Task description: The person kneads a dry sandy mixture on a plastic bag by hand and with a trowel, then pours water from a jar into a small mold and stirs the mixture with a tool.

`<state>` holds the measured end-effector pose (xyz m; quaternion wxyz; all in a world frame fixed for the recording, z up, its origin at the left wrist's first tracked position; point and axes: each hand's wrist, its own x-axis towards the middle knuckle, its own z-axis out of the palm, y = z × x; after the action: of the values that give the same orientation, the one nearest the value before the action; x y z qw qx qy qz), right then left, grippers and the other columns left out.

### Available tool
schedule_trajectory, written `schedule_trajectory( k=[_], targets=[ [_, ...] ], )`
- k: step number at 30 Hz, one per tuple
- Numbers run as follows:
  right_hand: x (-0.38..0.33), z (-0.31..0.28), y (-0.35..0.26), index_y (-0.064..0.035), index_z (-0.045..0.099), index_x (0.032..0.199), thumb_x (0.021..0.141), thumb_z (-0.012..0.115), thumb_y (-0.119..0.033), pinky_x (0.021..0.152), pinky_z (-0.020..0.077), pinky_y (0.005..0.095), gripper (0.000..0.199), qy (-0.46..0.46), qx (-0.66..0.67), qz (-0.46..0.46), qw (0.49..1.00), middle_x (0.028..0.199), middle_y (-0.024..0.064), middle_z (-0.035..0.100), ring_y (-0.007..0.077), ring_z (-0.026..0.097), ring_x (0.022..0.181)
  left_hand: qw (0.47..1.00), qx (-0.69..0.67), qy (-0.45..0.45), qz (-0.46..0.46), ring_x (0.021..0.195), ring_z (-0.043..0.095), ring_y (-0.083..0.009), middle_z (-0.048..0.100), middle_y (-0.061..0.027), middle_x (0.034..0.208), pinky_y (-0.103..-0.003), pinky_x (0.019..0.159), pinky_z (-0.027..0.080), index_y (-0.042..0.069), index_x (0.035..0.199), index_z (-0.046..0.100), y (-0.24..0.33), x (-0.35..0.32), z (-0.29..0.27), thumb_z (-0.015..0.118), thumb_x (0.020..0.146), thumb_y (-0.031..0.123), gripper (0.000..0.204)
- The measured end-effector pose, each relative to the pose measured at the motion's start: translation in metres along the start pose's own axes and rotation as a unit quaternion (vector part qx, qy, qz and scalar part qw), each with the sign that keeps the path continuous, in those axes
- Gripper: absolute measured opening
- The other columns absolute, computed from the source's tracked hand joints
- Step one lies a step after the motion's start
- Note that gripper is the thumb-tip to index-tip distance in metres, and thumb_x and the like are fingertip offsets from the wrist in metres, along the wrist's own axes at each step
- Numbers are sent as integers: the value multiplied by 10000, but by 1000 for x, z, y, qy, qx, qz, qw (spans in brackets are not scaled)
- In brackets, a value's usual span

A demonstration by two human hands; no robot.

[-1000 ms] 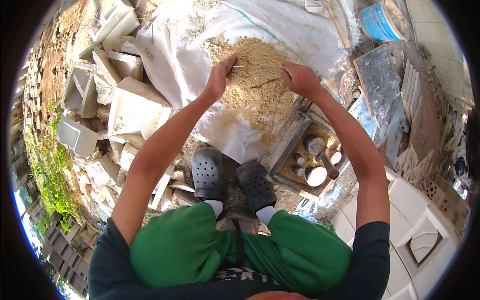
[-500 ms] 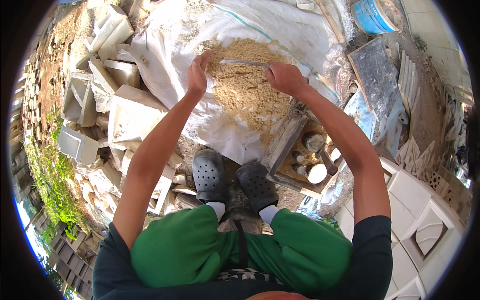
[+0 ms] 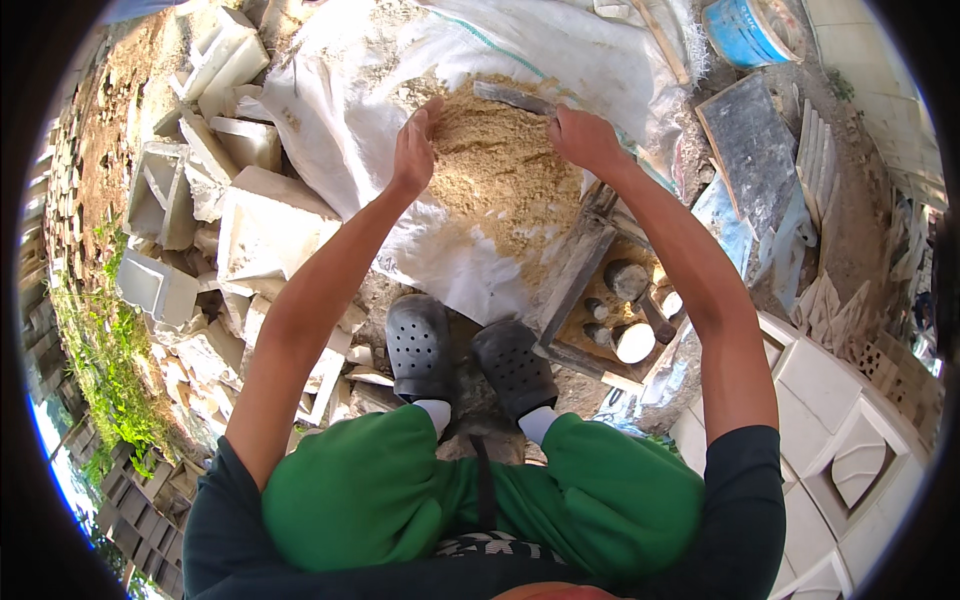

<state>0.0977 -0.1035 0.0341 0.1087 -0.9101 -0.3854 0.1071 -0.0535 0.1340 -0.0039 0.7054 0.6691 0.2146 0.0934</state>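
A heap of tan sand-like powder [image 3: 500,165] lies spread on a white woven sheet [image 3: 350,60] ahead of my feet. My right hand [image 3: 585,140] is closed around one end of a flat grey blade-like tool [image 3: 512,97]. The blade points left over the far part of the heap, its broad face showing; its grip is hidden in my fist. At the heap's left edge my left hand [image 3: 415,150] is held on its side, fingers stretched out, with nothing seen in it. Whether its fingertips touch the powder I cannot tell.
Near my right forearm stands a wooden frame [image 3: 575,270] holding a mallet-like tool [image 3: 650,310] and several round pieces. Broken pale blocks [image 3: 265,235] are piled at left. A dark board [image 3: 755,150], a blue bucket [image 3: 745,35] and pale moulded tiles [image 3: 825,400] are at right.
My left hand has moved slightly right, towards the heap. My right hand has shifted right and away from me, and the blade has turned from edge-on to show its broad face.
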Motion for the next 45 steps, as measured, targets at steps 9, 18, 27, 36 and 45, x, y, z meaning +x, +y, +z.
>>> schedule_trajectory(
  k=[9,18,27,36,45],
  targets=[
    [-8,3,-1,-33,574,940,923,492,-273,635,519,495,254,-84,-68,-119,987,761,184,662,391,651,702,984,-126,92,-81,1369,411,-278,467,-201,1427,-407,1170,312,-76,1379,422,10,-1,-8,179,1033,306,569],
    [-21,1,-10,-71,587,917,911,497,-251,613,516,494,202,-37,18,-184,982,745,158,660,374,657,695,992,-79,85,-56,1392,381,-295,464,-216,1433,-389,1155,295,-64,1393,425,-1,-22,-2,248,1045,346,566],
    [-10,3,0,-63,591,926,913,500,-259,591,513,486,216,-22,-46,-120,991,706,147,657,370,651,670,899,417,82,108,1485,66,-403,135,-267,1579,-493,1198,60,-53,1513,120,-18,-67,21,423,986,296,701],
    [-7,8,3,-41,593,942,935,477,-283,633,510,522,269,22,46,-105,993,710,199,647,401,646,687,923,379,-30,64,1476,78,-429,127,-339,1550,-474,1204,72,-113,1491,105,-25,-61,22,438,982,293,731],
    [6,12,8,-14,578,952,940,468,-277,667,504,526,285,-39,-22,-48,998,746,213,650,419,640,713,878,462,-65,104,1461,114,-460,166,-370,1524,-487,1198,102,-162,1462,122,-17,-55,34,436,987,325,750]
  ],
)
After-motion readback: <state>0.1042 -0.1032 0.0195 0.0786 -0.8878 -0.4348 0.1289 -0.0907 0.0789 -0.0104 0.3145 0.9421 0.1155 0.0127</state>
